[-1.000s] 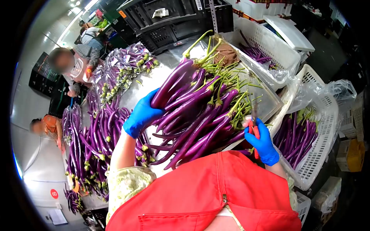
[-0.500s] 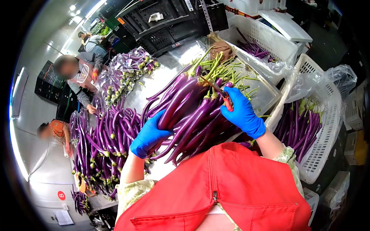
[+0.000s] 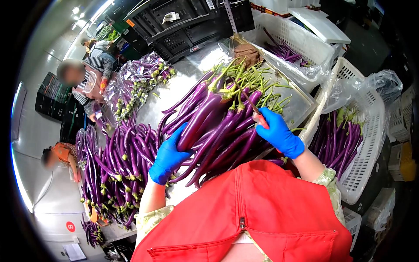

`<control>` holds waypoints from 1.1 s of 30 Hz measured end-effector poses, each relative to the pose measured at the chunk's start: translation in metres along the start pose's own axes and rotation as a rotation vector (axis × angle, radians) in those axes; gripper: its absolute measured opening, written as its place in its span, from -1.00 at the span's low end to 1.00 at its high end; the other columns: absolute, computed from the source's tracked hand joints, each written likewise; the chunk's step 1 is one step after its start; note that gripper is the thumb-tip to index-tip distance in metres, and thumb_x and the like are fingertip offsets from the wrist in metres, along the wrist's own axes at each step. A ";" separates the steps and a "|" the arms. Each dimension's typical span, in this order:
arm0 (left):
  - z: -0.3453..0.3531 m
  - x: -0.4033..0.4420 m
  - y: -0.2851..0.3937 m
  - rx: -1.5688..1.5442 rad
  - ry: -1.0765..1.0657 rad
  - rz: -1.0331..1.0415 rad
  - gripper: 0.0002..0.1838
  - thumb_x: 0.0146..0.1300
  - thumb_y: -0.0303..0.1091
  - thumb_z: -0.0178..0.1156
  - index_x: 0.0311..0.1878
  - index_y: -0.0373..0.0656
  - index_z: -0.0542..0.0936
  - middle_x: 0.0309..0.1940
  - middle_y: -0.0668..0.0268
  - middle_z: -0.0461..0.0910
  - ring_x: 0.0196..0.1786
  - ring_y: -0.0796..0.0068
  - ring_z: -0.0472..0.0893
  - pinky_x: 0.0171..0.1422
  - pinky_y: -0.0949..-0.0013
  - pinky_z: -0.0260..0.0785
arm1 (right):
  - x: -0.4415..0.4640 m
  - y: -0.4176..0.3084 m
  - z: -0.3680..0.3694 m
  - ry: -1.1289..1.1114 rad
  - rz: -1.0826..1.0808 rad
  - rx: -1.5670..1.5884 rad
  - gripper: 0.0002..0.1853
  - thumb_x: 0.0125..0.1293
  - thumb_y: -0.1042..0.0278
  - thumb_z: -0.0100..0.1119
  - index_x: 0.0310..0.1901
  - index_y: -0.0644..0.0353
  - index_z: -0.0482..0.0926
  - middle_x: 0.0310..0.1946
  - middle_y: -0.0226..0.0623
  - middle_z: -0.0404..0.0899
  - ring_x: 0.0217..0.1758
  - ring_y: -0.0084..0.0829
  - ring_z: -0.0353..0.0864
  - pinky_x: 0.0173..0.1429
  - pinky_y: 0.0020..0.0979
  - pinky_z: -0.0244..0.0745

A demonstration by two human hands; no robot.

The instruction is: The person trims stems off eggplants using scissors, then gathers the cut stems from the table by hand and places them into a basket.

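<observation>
My left hand (image 3: pixel 170 155), in a blue glove, is closed around the lower end of a long purple eggplant (image 3: pixel 201 118). Its green cap points up and away from me. In my blue-gloved right hand (image 3: pixel 279 133) is a knife (image 3: pixel 252 104) with a red handle, its thin blade slanting up and left over the stems. Both hands are over a large heap of eggplants (image 3: pixel 235 150), whose green stems (image 3: pixel 262 78) fan out towards the back right.
Bagged eggplants (image 3: pixel 135 87) and a loose pile (image 3: pixel 118 166) lie to the left on the metal table (image 3: pixel 174 91). White crates (image 3: pixel 366 144) with eggplants stand at the right. Black crates (image 3: pixel 187 26) are at the back. Co-workers (image 3: pixel 89 83) are at the left.
My right hand has drawn the knife slightly right and down, so the blade is further from the held eggplant's cap. My left hand keeps its grip. The view has shifted slightly.
</observation>
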State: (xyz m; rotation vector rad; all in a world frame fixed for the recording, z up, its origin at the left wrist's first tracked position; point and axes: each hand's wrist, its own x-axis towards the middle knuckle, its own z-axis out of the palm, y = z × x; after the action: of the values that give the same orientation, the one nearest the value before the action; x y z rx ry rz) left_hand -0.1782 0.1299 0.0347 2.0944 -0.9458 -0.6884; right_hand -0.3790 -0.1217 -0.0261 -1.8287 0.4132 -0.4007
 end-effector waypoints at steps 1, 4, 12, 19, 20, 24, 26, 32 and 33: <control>-0.002 0.000 -0.003 0.162 0.065 0.089 -0.16 -0.05 -0.40 0.37 0.38 0.00 0.28 -0.06 0.04 0.59 -0.03 0.30 0.63 0.09 0.32 0.41 | -0.003 0.000 -0.002 -0.055 0.035 0.136 -0.70 0.13 0.51 0.08 -0.07 0.29 0.42 -0.33 -0.34 0.45 -0.27 -0.51 0.43 -0.10 -0.50 0.37; -0.006 -0.004 0.002 0.293 0.093 0.042 -0.15 -0.05 -0.37 0.37 0.38 0.00 0.27 -0.08 0.02 0.59 -0.05 0.18 0.64 0.06 0.29 0.43 | -0.005 -0.002 -0.010 -0.213 0.099 0.264 -0.71 0.16 0.48 0.06 -0.05 0.28 0.41 -0.28 -0.48 0.41 -0.16 -0.62 0.38 0.05 -0.52 0.31; 0.005 -0.011 0.006 0.499 0.043 0.166 -0.17 -0.05 -0.36 0.28 0.39 0.12 0.26 -0.14 0.01 0.59 -0.14 0.00 0.62 -0.04 0.17 0.47 | 0.012 -0.019 -0.007 -0.228 0.084 0.138 -0.65 0.15 0.45 0.09 0.01 0.28 0.42 -0.23 -0.43 0.45 -0.12 -0.61 0.38 0.07 -0.50 0.33; 0.001 -0.010 -0.002 0.295 0.038 0.106 -0.15 -0.08 -0.43 0.28 0.39 0.09 0.27 -0.10 0.03 0.58 -0.10 0.14 0.64 -0.01 0.26 0.47 | 0.011 -0.008 0.002 -0.054 0.063 0.108 -0.76 0.18 0.46 0.08 -0.10 0.27 0.43 -0.29 -0.45 0.45 -0.25 -0.65 0.37 -0.09 -0.50 0.36; 0.000 -0.010 -0.008 0.145 0.047 0.114 -0.15 -0.10 -0.50 0.30 0.38 -0.02 0.28 -0.07 0.15 0.60 -0.06 0.33 0.63 0.06 0.33 0.45 | 0.006 -0.016 0.000 -0.012 0.053 0.173 -0.78 0.16 0.48 0.08 -0.14 0.26 0.43 -0.36 -0.45 0.41 -0.30 -0.65 0.34 -0.14 -0.50 0.34; -0.009 -0.019 -0.010 -0.569 0.005 -0.159 -0.38 -0.07 -0.61 0.32 0.17 -0.26 0.43 -0.09 0.25 0.57 -0.05 0.47 0.57 0.12 0.39 0.42 | -0.012 -0.006 -0.003 -0.015 -0.034 0.288 -0.75 0.11 0.54 0.08 -0.13 0.26 0.43 -0.40 -0.47 0.38 -0.31 -0.66 0.33 -0.16 -0.53 0.33; -0.016 -0.022 0.000 -0.607 -0.037 -0.199 -0.45 -0.06 -0.60 0.34 0.09 -0.27 0.46 -0.14 0.24 0.60 -0.08 0.46 0.60 0.11 0.38 0.44 | -0.014 0.006 0.002 -0.016 -0.067 0.207 -0.72 0.10 0.54 0.08 -0.10 0.26 0.43 -0.37 -0.44 0.39 -0.29 -0.64 0.33 -0.14 -0.53 0.33; -0.018 -0.024 -0.005 -0.635 -0.144 -0.216 -0.44 -0.06 -0.60 0.35 0.10 -0.29 0.46 -0.12 0.20 0.62 -0.06 0.40 0.61 0.13 0.32 0.43 | 0.001 -0.018 0.010 -0.245 0.017 0.243 -0.67 0.13 0.53 0.05 -0.02 0.28 0.40 -0.24 -0.43 0.39 -0.16 -0.59 0.35 0.05 -0.51 0.30; -0.017 -0.024 -0.005 -0.634 -0.159 -0.223 -0.43 -0.06 -0.60 0.34 0.11 -0.30 0.46 -0.11 0.20 0.62 -0.05 0.39 0.61 0.14 0.32 0.43 | 0.004 -0.020 0.012 -0.275 0.000 0.239 -0.65 0.14 0.49 0.08 0.00 0.27 0.41 -0.24 -0.40 0.40 -0.17 -0.57 0.36 0.01 -0.48 0.33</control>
State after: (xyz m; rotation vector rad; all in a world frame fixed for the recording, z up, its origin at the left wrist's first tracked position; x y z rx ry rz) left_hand -0.1782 0.1579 0.0453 1.5997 -0.4810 -1.1163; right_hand -0.3685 -0.1075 -0.0102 -1.6213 0.1674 -0.1844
